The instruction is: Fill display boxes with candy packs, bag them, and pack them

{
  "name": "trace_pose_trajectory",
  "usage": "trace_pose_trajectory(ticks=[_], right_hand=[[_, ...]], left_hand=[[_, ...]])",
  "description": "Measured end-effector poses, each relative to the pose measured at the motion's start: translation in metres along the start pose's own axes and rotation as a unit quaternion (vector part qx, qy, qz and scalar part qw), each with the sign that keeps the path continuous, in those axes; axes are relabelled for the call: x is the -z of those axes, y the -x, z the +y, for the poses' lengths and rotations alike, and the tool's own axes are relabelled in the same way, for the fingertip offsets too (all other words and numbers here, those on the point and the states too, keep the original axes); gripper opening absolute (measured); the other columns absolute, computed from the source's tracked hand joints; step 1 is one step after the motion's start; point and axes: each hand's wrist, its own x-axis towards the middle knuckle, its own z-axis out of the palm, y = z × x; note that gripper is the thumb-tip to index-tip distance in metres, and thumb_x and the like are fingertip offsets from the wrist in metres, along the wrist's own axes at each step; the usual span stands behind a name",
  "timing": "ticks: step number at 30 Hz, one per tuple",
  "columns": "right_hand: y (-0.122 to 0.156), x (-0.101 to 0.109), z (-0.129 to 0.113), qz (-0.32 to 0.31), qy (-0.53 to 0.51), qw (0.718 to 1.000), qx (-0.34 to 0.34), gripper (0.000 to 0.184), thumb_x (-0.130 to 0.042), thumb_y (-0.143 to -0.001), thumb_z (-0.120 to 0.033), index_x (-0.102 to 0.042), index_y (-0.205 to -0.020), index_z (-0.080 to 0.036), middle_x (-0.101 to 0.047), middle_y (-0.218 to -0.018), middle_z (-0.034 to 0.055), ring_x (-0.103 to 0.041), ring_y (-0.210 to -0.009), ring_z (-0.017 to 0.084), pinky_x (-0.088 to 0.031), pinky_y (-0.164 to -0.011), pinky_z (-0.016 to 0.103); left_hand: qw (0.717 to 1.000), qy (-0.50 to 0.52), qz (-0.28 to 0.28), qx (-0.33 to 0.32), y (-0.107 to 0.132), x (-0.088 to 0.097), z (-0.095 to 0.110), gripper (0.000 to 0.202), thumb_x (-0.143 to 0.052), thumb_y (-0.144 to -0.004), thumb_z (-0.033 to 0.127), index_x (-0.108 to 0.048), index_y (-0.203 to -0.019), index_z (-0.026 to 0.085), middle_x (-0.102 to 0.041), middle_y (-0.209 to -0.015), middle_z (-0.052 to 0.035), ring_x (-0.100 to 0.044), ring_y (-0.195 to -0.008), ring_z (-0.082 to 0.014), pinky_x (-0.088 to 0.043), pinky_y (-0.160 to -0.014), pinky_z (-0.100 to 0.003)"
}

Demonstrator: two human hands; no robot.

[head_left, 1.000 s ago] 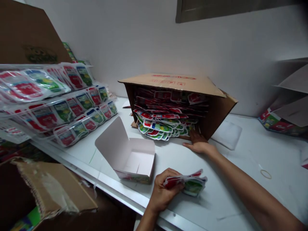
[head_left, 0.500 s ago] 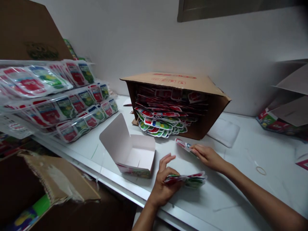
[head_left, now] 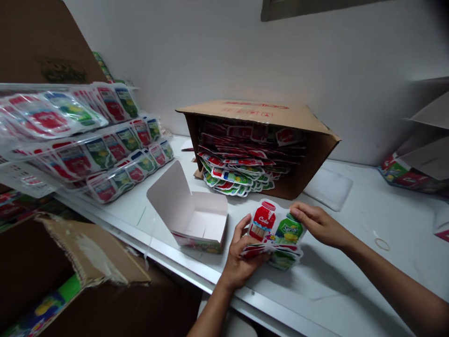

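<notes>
My left hand (head_left: 242,255) grips a stack of packets (head_left: 286,259) by its left end, above the white table. Upright behind that stack stands one double packet (head_left: 277,224), with a red Cola jar and a green Sprite jar printed on it. My right hand (head_left: 317,223) pinches this packet at its top right corner, and my left fingers touch its left edge. To the left sits an open white carton (head_left: 199,224) with its lid raised. Behind my hands a cardboard box (head_left: 259,112) lies on its side, filled with piled packets (head_left: 242,168).
Clear trays of packets (head_left: 115,150) stand on the left. Below the table edge is an open brown box (head_left: 98,252). A rubber band (head_left: 382,244) and a clear plastic bag (head_left: 329,187) lie to the right, near printed cartons (head_left: 414,171).
My right hand has brought the packet from beside the cardboard box to the stack in my left hand. The packet has turned so its printed front faces me.
</notes>
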Motion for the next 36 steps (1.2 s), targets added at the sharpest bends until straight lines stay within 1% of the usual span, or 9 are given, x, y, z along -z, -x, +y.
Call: trace_pose_trajectory(ticks=[6, 9, 11, 13, 17, 20, 25, 32, 36], right_hand=[[0.008, -0.004, -0.012, -0.089, 0.121, 0.984, 0.091, 0.033, -0.033, -0.101, -0.042, -0.055, -0.086, -0.021, -0.054, -0.074, 0.0006, -0.05, -0.067, 0.014, -0.039, -0.065, 0.026], [0.013, -0.012, -0.023, -0.164, 0.127, 0.972, 0.106, 0.036, -0.032, -0.102, -0.04, -0.058, -0.087, -0.02, -0.057, -0.076, 0.001, -0.051, -0.069, 0.014, -0.039, -0.067, 0.026], [0.014, -0.014, -0.025, -0.185, 0.102, 0.972, 0.102, 0.039, -0.032, -0.101, -0.043, -0.06, -0.087, -0.019, -0.059, -0.075, 0.0011, -0.053, -0.069, 0.013, -0.041, -0.067, 0.025], [0.006, -0.014, -0.018, -0.201, 0.069, 0.973, 0.096, 0.044, -0.028, -0.102, -0.044, -0.062, -0.088, -0.019, -0.063, -0.078, 0.0021, -0.057, -0.071, 0.014, -0.044, -0.068, 0.025], [-0.039, -0.009, 0.014, -0.031, 0.205, 0.978, 0.039, 0.039, -0.031, -0.1, -0.037, -0.063, -0.089, -0.018, -0.067, -0.087, 0.0057, -0.062, -0.081, 0.017, -0.048, -0.076, 0.028], [-0.09, -0.008, 0.037, 0.12, 0.296, 0.948, 0.003, 0.029, -0.037, -0.095, -0.027, -0.06, -0.107, -0.014, -0.063, -0.108, 0.016, -0.057, -0.102, 0.028, -0.044, -0.087, 0.039], [-0.14, -0.007, 0.054, 0.147, 0.31, 0.938, 0.049, 0.021, -0.042, -0.09, -0.025, -0.062, -0.093, -0.018, -0.063, -0.108, 0.0146, -0.049, -0.112, 0.031, -0.039, -0.096, 0.043], [-0.076, -0.008, 0.063, 0.14, 0.167, 0.97, 0.106, 0.018, -0.044, -0.087, -0.03, -0.045, -0.071, -0.022, -0.066, -0.105, 0.0103, -0.06, -0.089, 0.022, -0.047, -0.081, 0.036], [-0.028, -0.009, 0.059, 0.137, -0.039, 0.989, 0.047, 0.022, -0.049, -0.087, -0.037, -0.042, -0.074, -0.022, -0.066, -0.107, 0.0084, -0.061, -0.092, 0.021, -0.048, -0.075, 0.032]], left_hand=[[0.999, -0.039, 0.018, -0.005, 0.002, -0.001, 0.001, 0.014, -0.078, -0.071, 0.022, -0.069, -0.081, 0.016, -0.024, -0.157, -0.0097, -0.041, -0.135, -0.0318, -0.043, -0.105, -0.04], [0.999, 0.029, 0.035, 0.011, 0.001, -0.003, 0.001, 0.038, -0.08, -0.07, 0.021, -0.062, -0.103, 0.021, -0.044, -0.146, -0.0129, -0.054, -0.124, -0.0274, -0.048, -0.098, -0.041], [0.996, 0.065, 0.042, 0.049, 0.0, -0.002, 0.001, 0.069, -0.082, -0.066, 0.021, -0.048, -0.126, 0.025, -0.063, -0.123, -0.0101, -0.066, -0.102, -0.0215, -0.052, -0.09, -0.039], [0.996, 0.045, 0.024, 0.071, -0.003, 0.0, 0.001, 0.069, -0.084, -0.064, 0.021, -0.052, -0.126, 0.023, -0.071, -0.096, -0.0036, -0.067, -0.084, -0.0178, -0.052, -0.09, -0.039], [1.0, 0.005, -0.017, 0.012, -0.006, 0.004, 0.004, 0.019, -0.082, -0.067, 0.023, -0.07, -0.08, 0.016, -0.071, -0.086, -0.0058, -0.066, -0.089, -0.021, -0.047, -0.097, -0.039], [0.999, 0.021, -0.024, 0.031, -0.006, 0.004, 0.008, 0.017, -0.08, -0.07, 0.023, -0.071, -0.081, 0.016, -0.072, -0.104, -0.0109, -0.066, -0.1, -0.0242, -0.051, -0.088, -0.034], [0.996, 0.055, -0.032, 0.068, -0.003, 0.002, 0.007, 0.018, -0.08, -0.07, 0.025, -0.07, -0.082, 0.016, -0.075, -0.088, -0.0079, -0.07, -0.08, -0.0203, -0.053, -0.074, -0.028], [0.996, 0.036, -0.036, 0.073, -0.005, 0.001, 0.003, 0.021, -0.08, -0.071, 0.025, -0.068, -0.087, 0.017, -0.073, -0.087, -0.0068, -0.068, -0.079, -0.0194, -0.053, -0.074, -0.029], [1.0, -0.016, -0.01, 0.021, -0.009, 0.002, 0.001, 0.021, -0.082, -0.068, 0.027, -0.07, -0.082, 0.017, -0.063, -0.118, -0.0135, -0.058, -0.115, -0.0281, -0.045, -0.099, -0.041]])
